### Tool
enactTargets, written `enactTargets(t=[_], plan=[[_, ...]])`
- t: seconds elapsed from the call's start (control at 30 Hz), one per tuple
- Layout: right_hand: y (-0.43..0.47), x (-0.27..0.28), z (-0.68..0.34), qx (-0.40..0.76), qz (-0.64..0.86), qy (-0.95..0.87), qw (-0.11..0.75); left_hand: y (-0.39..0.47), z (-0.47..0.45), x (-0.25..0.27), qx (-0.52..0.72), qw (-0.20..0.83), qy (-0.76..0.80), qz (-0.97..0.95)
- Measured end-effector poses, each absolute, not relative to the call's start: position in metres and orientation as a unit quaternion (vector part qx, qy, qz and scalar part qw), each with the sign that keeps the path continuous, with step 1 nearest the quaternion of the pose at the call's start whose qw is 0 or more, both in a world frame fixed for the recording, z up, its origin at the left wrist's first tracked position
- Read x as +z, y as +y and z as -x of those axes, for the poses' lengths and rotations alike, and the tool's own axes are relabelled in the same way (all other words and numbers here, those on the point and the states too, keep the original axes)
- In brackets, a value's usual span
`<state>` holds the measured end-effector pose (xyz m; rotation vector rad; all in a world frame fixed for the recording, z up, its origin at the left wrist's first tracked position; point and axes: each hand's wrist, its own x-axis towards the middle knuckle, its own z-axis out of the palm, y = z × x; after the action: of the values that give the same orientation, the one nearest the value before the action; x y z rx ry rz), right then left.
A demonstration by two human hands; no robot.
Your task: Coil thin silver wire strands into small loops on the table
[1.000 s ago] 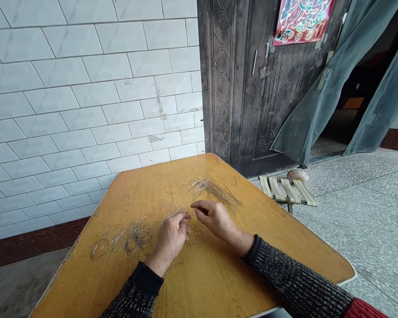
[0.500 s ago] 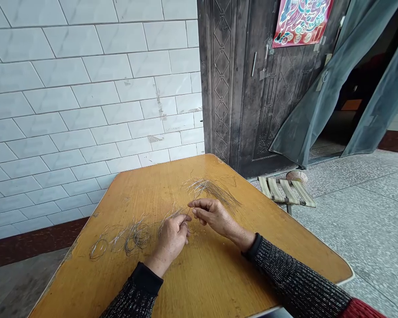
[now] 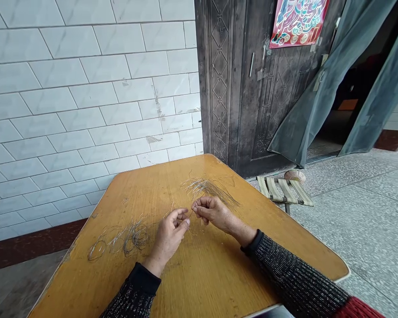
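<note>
Both hands are over the middle of the table (image 3: 199, 278). The right hand (image 3: 217, 214) has thumb and forefinger pressed together, pinching a thin wire (image 3: 190, 213) above the tabletop. The left hand (image 3: 167, 238) is just beside it, thumb and forefinger parted near the same wire; whether its other fingers touch any wire cannot be told.

A bundle of wires (image 3: 214, 189), loosely fanned, lies on the table toward its far end, beyond the right hand. Coiled wires (image 3: 135, 236) lie in a tangle near the table's left edge, with a wire loop (image 3: 97, 250) closer to that edge.

A strap-seated stool (image 3: 285, 191) stands on the floor to the right of the table. A white tiled wall (image 3: 96, 101) rises beyond the table's far left side; a dark door (image 3: 265, 110) bearing a red poster (image 3: 298, 24) stands beyond its far right corner.
</note>
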<state>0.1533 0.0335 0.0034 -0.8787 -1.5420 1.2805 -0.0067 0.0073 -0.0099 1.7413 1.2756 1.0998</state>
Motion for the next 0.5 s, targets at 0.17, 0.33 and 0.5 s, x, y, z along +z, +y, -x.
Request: enactTargets(t=[0.17,0.33,0.5], plan=[[0.0318,0.0023,-0.1521,0.531,0.349,-0.634,0.441,0.0091,0.0101,-0.0103,0.426,0.223,0.47,-0.74],[0.032,0.002,-0.1505,0.527,0.335,-0.633,0.457,0.007,0.0085,-0.0104,0.411,0.238,0.468,-0.746],[0.0307,0.0016,-0.1509,0.537,0.318,-0.637,0.453,0.0051,0.0102,-0.0063,0.403,0.493,0.454,-0.623]])
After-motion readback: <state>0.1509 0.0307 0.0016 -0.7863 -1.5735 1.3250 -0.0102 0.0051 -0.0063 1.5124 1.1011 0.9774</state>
